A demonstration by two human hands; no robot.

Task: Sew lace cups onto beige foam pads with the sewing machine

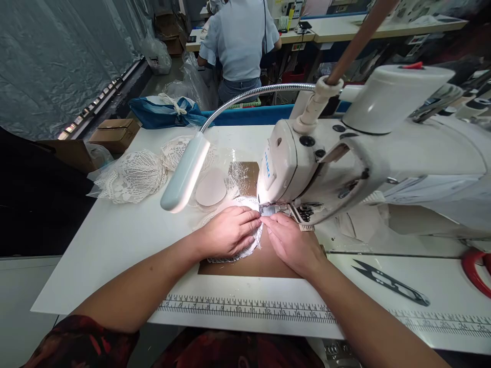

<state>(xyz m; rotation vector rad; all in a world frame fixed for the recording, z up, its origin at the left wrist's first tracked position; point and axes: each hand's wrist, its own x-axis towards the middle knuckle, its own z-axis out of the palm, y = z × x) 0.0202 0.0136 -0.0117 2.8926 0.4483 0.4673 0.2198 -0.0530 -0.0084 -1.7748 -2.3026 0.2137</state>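
Note:
My left hand (pixel 232 230) lies palm down on a rounded white lace piece (pixel 251 248), its fingers stretched toward the sewing machine's needle area. My right hand (pixel 289 240) rests on the brown plate (pixel 245 268) on the other side, with its extended fingertips at the lace edge close to the presser foot (pixel 267 209). The fingertips of both hands nearly meet there. The white sewing machine (pixel 284 168) hides part of the stitching spot. Just beyond my left hand is a smooth beige oval pad (pixel 210 187) on more lace.
White lace pieces (pixel 132 176) are heaped at the left. A lamp (pixel 186 171) on a bendy neck hangs over the table (pixel 111 245). Thread snips (pixel 391 282) and red-handled scissors (pixel 475 268) lie right, near a printed ruler (pixel 245 309). A person (pixel 241 41) sits ahead.

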